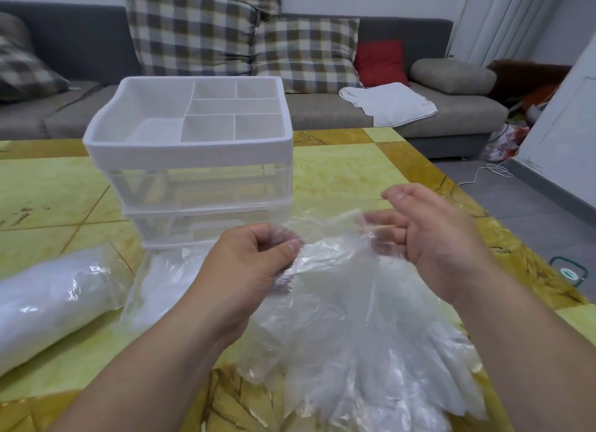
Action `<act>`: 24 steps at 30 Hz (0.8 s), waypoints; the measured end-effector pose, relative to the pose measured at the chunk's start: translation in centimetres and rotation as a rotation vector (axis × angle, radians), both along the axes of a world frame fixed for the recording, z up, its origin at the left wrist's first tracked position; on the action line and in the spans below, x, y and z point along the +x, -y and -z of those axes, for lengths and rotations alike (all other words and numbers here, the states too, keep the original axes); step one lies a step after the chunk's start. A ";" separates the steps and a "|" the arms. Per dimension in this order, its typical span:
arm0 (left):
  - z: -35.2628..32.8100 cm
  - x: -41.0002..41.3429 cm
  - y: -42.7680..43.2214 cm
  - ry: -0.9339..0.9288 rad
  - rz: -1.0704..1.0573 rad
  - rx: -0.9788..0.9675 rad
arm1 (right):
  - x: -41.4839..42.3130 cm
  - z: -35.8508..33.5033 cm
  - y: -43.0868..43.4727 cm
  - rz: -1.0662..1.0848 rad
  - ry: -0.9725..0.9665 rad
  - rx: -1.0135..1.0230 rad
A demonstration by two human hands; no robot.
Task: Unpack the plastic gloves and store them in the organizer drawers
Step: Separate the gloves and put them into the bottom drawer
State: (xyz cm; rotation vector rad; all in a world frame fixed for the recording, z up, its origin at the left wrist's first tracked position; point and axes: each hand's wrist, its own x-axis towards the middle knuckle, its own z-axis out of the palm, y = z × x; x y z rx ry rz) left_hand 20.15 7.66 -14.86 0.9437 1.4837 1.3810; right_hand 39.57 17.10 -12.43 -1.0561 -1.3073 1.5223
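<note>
A bunch of clear plastic gloves (364, 328) hangs between my hands, finger ends fanned toward the table's near edge. My left hand (254, 264) pinches the cuff end of the gloves between thumb and curled fingers. My right hand (429, 238) holds the other side of the cuff, its lower fingers curled behind the film while the upper fingers stay loosely spread. Just beyond my hands stands the white organizer (193, 147), with an open divided tray on top and two clear drawers below, both closed. A rolled pack of gloves (48, 299) lies at the left.
An opened clear bag (161, 286) lies flat between the rolled pack and my left arm. The yellow-green marble table (338, 170) carries everything. A small green-and-white tag (569, 272) sits near its right edge. Behind it runs a grey sofa (419, 115) with cushions and a white cloth.
</note>
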 end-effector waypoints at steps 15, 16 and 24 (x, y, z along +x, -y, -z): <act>0.0 0.0 0.0 0.000 0.037 -0.003 | -0.6 1.4 0.5 -0.165 0.333 0.224; -0.1 0.0 0.1 0.005 0.039 -0.006 | -0.8 1.3 0.5 -0.149 0.290 0.200; -0.4 0.0 0.2 0.134 0.042 -0.014 | -0.8 1.4 0.1 -0.017 0.119 0.057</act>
